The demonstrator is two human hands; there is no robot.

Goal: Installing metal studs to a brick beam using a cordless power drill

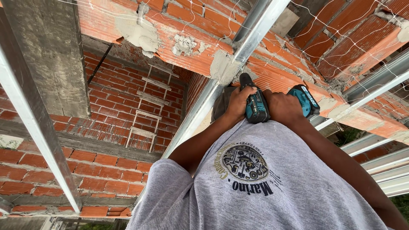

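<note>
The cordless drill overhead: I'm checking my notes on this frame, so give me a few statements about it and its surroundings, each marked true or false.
1. Both hands grip the teal and black drill. True: the left hand and the right hand close around it.
2. The drill points down at the floor. False: it points up at the brick ceiling.
3. A metal channel runs just beside the drill. True.
4. A wooden ladder leans on the brick wall. True.
5. The person wears a red shirt. False: the shirt is grey with a round print.
</note>
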